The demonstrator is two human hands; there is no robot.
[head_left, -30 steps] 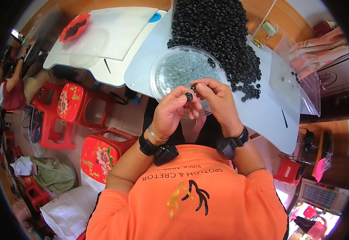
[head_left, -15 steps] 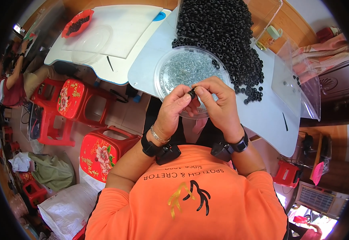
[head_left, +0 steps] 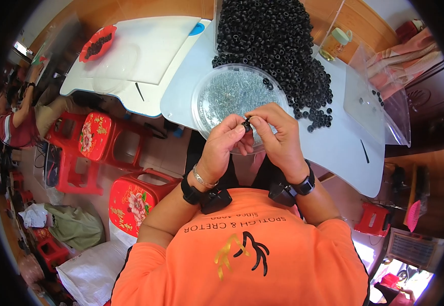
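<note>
One small black ring (head_left: 247, 124), seemingly midway through handling, sat pinched in the left hand (head_left: 224, 140), the right hand (head_left: 280, 136) against it, its hold unclear, while just beyond lay a clear, round plastic tray (head_left: 195, 104) of tiny glinting pieces (head_left: 227, 94) and, farther off, a matte heap of hollow rings (head_left: 267, 41) apparently left.
</note>
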